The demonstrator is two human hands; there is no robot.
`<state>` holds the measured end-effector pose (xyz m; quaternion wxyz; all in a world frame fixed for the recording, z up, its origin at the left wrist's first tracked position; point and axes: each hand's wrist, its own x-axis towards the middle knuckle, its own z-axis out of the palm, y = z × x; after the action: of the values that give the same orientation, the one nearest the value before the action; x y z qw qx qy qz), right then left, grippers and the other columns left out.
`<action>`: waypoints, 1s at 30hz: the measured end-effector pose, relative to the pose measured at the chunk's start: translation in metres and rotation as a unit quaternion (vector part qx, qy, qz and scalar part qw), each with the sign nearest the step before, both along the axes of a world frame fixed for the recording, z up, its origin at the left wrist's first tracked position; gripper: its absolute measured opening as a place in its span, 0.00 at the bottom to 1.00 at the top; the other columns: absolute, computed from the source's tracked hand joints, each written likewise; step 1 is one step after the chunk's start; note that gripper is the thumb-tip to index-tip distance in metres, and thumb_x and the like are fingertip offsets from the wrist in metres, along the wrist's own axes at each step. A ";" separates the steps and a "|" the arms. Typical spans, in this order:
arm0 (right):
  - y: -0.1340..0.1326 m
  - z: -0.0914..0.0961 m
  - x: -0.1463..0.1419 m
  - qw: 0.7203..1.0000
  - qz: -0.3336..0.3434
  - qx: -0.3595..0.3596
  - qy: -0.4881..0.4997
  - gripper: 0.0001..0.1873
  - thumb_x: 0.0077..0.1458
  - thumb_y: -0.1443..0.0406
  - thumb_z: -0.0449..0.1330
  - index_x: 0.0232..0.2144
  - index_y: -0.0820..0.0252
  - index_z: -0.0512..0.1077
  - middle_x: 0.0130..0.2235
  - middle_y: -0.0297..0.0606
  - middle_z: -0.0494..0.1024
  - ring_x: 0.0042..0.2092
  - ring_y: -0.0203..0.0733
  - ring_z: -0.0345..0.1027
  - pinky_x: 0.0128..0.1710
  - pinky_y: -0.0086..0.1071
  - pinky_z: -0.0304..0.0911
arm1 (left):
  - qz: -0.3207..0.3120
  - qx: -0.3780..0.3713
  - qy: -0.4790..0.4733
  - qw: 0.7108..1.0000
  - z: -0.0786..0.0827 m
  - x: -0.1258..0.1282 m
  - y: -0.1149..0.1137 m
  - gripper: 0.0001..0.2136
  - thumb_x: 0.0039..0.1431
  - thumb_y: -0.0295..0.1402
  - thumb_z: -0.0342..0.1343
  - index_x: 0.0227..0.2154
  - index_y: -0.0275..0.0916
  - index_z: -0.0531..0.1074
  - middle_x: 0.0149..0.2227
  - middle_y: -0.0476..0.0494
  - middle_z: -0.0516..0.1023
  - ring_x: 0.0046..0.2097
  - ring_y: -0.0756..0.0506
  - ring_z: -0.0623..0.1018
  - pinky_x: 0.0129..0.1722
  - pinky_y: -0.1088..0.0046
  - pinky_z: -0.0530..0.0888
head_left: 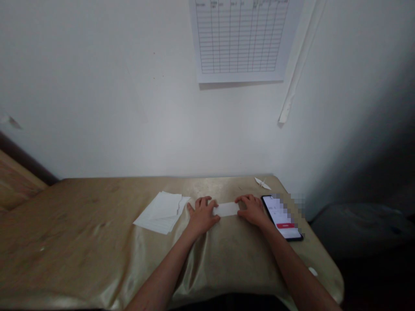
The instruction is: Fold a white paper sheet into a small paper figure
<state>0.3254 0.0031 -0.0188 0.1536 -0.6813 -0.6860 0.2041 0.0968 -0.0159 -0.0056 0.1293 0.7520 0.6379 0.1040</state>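
A small white rectangular piece of paper (227,209) lies on the gold-coloured table cover between my two hands. My left hand (203,214) grips its left end between thumb and forefinger, the other fingers bent above the cover. At the right end, my right hand (252,210) holds the paper in the same way, with thumb and forefinger at its edge. Both hands rest low on the table, and the paper looks flat between them. To the left of my left hand lies a loose stack of white paper sheets (162,214), the top one with an uneven edge.
A phone (281,219) with a lit screen, partly pixelated, lies just right of my right hand. Behind it is a small folded white paper (262,183). A small white object (313,271) is near the right edge. The table (81,229) meets a wall with a printed chart (240,43).
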 end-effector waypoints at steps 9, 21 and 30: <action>0.006 -0.004 0.009 0.999 0.027 -0.007 0.023 0.28 0.47 0.69 0.63 0.52 0.46 0.76 0.57 0.38 0.69 0.60 0.51 0.59 0.63 0.41 0.47 | -0.038 -0.013 0.005 0.999 0.000 -0.013 0.004 0.20 0.57 0.38 0.58 0.53 0.55 0.71 0.67 0.45 0.63 0.69 0.31 0.57 0.62 0.24 0.45; 0.014 -0.024 0.027 0.992 0.087 0.060 0.065 0.19 0.60 0.66 0.55 0.50 0.49 0.79 0.54 0.40 0.75 0.57 0.48 0.65 0.61 0.43 0.54 | -0.046 0.006 -0.033 0.998 -0.003 -0.021 0.006 0.15 0.60 0.42 0.59 0.51 0.58 0.76 0.65 0.47 0.67 0.67 0.31 0.60 0.62 0.25 0.47; 0.006 -0.016 0.020 0.992 0.089 0.083 0.024 0.26 0.54 0.58 0.67 0.56 0.47 0.75 0.55 0.43 0.72 0.58 0.52 0.62 0.62 0.47 0.52 | -0.032 0.011 -0.035 0.999 -0.006 -0.020 0.010 0.26 0.57 0.42 0.63 0.60 0.56 0.70 0.65 0.44 0.68 0.66 0.31 0.61 0.62 0.28 0.48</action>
<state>0.3455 0.0086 -0.0345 0.2074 -0.5972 -0.7545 0.1760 0.0768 -0.0059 -0.0120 0.1465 0.7696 0.6070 0.1336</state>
